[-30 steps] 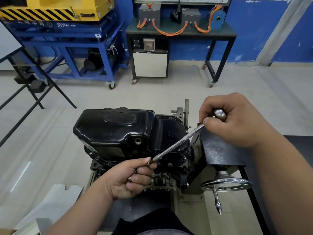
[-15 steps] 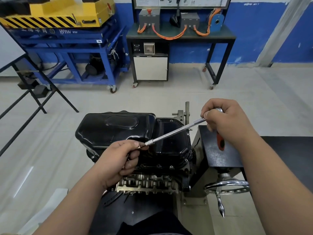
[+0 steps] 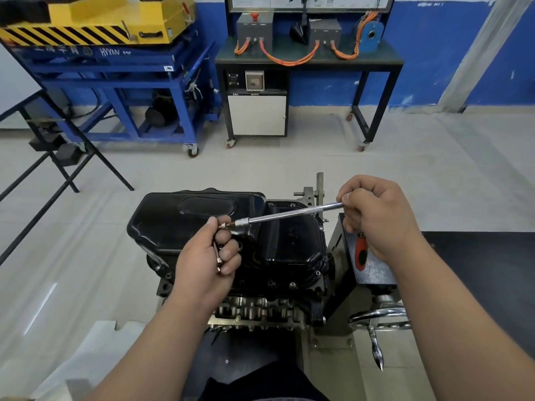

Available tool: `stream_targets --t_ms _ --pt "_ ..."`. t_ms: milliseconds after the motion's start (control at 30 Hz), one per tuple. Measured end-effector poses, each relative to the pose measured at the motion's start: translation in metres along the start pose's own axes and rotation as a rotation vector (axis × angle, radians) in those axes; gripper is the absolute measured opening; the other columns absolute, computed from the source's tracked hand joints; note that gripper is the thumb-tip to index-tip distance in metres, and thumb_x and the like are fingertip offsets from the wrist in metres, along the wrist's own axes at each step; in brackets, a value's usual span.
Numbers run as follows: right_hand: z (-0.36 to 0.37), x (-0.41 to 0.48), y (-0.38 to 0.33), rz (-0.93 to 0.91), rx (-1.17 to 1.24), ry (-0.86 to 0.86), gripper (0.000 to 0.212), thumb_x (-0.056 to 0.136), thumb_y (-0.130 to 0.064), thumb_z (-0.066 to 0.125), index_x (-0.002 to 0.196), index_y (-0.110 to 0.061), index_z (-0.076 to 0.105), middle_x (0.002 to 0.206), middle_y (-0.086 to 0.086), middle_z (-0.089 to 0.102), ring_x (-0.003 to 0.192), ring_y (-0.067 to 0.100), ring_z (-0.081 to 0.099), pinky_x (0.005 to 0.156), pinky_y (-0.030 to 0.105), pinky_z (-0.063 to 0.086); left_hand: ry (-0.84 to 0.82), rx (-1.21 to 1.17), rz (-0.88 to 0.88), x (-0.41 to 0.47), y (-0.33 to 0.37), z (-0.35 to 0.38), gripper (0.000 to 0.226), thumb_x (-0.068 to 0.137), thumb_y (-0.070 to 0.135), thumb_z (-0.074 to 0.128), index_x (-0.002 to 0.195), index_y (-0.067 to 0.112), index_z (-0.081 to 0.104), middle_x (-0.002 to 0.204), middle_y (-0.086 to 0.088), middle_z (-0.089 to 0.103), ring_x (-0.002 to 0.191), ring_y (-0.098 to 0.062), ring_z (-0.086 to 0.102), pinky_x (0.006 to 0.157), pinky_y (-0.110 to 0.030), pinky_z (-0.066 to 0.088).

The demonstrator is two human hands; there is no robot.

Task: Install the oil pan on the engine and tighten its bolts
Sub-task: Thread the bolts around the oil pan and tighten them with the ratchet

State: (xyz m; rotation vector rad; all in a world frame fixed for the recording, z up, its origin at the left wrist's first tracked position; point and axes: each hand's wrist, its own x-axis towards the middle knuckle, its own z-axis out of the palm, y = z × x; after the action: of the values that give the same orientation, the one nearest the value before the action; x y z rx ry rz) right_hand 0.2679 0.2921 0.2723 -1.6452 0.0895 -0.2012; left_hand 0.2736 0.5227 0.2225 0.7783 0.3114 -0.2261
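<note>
Seated on top of the grey metal engine point(image 3: 260, 311), centre frame: the glossy black stamped-steel oil pan point(image 3: 185, 224). Just above the pan's middle, left hand point(image 3: 205, 261) with fingers curled around a few copper-coloured bolts point(image 3: 217, 256), one pinched against the tip of a long chrome socket driver point(image 3: 289, 214). Above the pan's right end, right hand point(image 3: 376, 215) with fingers wrapped tight around the driver's upper end, orange-and-black handle showing beneath the palm; right of the pan, a chrome handwheel point(image 3: 379, 316).
</note>
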Motion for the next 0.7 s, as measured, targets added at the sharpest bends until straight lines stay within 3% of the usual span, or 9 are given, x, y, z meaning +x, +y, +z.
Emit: stream_targets --t_ms 100,167,333,467,567,667,700 --pt "0.004 -0.011 -0.001 -0.066 -0.133 0.057 0.017 0.068 -0.017 0.050 0.057 -0.022 0.062 0.042 -0.012 0.044 0.040 0.008 0.035 0.048 0.027 0.034 0.093 -0.151 -0.049 0.002 -0.009 0.010 0.027 0.098 0.030 0.040 0.083 0.016 0.057 0.053 0.009 0.039 0.036 -0.004 0.033 0.027 -0.015 0.020" --pt "0.007 -0.019 -0.005 -0.103 -0.193 0.071 0.015 0.067 -0.018 0.050 0.060 -0.023 0.062 0.043 -0.010 0.045 0.039 0.008 0.035 0.042 0.018 0.031 0.121 -0.238 -0.087 0.002 -0.013 0.014 0.030 0.099 0.033 0.040 0.083 0.015 0.058 0.053 0.009 0.039 0.036 -0.003 0.033 0.028 -0.015 0.021" --pt "0.010 -0.038 -0.019 -0.181 -0.304 0.017 0.021 0.076 -0.006 0.055 0.066 -0.023 0.062 0.042 -0.013 0.044 0.037 0.004 0.034 0.036 0.014 0.028 0.165 -0.249 -0.137 0.004 -0.025 0.017 0.031 0.099 0.034 0.040 0.084 0.015 0.060 0.052 0.009 0.040 0.035 -0.004 0.033 0.027 -0.015 0.021" --pt "0.014 -0.048 -0.033 -0.177 -0.543 -0.177 0.009 0.074 -0.022 0.055 0.069 -0.029 0.059 0.054 -0.017 0.054 0.042 0.004 0.044 0.039 0.011 0.032 0.166 -0.197 -0.316 0.004 -0.046 -0.002 0.029 0.098 0.033 0.040 0.080 0.016 0.055 0.050 0.009 0.038 0.033 -0.003 0.031 0.025 -0.014 0.019" --pt "0.022 -0.046 -0.038 -0.151 -0.769 -0.340 0.007 0.076 -0.033 0.053 0.071 -0.031 0.058 0.075 -0.028 0.057 0.060 -0.005 0.052 0.052 0.009 0.039 0.174 -0.078 -0.508 0.006 -0.066 -0.024 0.030 0.098 0.031 0.040 0.076 0.013 0.051 0.047 0.008 0.036 0.030 -0.003 0.028 0.024 -0.011 0.015" --pt "0.036 -0.042 -0.030 -0.127 -0.961 -0.471 0.004 0.083 -0.035 0.053 0.080 -0.033 0.054 0.068 -0.015 0.057 0.061 -0.003 0.052 0.046 0.014 0.035 0.186 0.002 -0.672 0.011 -0.090 -0.041 0.034 0.098 0.031 0.039 0.073 0.011 0.052 0.046 0.007 0.034 0.028 -0.003 0.026 0.024 -0.010 0.015" --pt "0.041 -0.043 -0.025 -0.132 -1.003 -0.496 0.003 0.084 -0.035 0.052 0.085 -0.033 0.054 0.071 -0.013 0.057 0.065 0.000 0.053 0.052 0.017 0.038 0.186 0.026 -0.706 0.013 -0.098 -0.044 0.035 0.098 0.030 0.040 0.071 0.011 0.051 0.046 0.007 0.034 0.028 -0.003 0.026 0.024 -0.010 0.015"
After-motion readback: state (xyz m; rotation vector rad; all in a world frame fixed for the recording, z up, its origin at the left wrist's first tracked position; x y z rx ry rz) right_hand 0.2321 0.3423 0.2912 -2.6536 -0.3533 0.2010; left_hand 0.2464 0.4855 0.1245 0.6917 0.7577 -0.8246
